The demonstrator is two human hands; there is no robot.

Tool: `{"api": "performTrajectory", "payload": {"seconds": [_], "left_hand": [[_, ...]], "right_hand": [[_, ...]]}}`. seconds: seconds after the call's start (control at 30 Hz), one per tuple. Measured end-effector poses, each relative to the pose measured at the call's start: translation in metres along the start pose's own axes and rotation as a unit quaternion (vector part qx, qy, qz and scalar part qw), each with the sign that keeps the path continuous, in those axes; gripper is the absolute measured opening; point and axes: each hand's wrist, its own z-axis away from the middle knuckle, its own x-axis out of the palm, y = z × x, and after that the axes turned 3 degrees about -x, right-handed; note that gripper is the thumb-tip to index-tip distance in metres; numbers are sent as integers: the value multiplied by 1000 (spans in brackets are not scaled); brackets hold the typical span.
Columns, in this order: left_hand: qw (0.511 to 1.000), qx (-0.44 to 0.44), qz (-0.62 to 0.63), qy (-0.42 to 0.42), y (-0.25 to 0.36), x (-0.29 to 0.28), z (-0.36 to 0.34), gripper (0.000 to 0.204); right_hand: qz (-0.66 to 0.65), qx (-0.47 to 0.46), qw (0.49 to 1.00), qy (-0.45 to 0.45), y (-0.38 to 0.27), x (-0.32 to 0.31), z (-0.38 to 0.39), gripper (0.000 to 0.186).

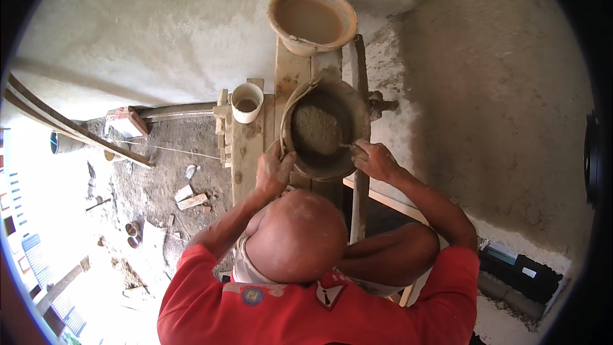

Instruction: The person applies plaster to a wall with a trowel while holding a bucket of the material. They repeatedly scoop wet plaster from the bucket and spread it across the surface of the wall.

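A mortar-stained bucket [357, 105] stands on the planks in front of me, with a wet grey mortar mass [316, 129] inside. My left hand [276, 167] is closed on its near left rim, thumb over the edge. At the near right rim my right hand [378, 161] is closed round the handle of a trowel [345, 145]. The trowel's metal neck points into the bucket, and its blade is covered by mortar, so its outline cannot be made out.
Beyond the bucket is a wide basin [276, 24] of cloudy water. A small white pail [246, 113] stands on the left of the wooden planks [248, 163]. Plastered wall [159, 25] rises ahead. Broken bricks [191, 202] and rubble lie on the lower ground at left.
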Motion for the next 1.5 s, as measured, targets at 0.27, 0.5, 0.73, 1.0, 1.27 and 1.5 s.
{"api": "performTrajectory", "payload": {"seconds": [0.27, 0.5, 0.73, 1.0, 1.27, 1.5], "left_hand": [[996, -35, 84, -14, -37, -18, -7, 32], [990, -47, 129, -40, -36, -8, -14, 29], [989, -47, 139, -18, -29, -28, -3, 28], [989, -33, 137, -50, -28, -7, -12, 26], [999, 10, 48, 7, -49, -20, -9, 25], [999, -5, -48, -9, -6, 7, -6, 28]], "right_hand": [[18, -30, 999, 32, -54, -111, -7, 45], [52, 3, 992, 113, -133, -290, 18, 47], [-149, -24, 971, 184, -178, -402, 48, 58], [169, 304, 700, 623, -87, -543, 126, 58], [33, 207, 961, 182, -96, -328, 75, 64], [359, 28, 933, -4, -34, -118, 22, 31]]}}
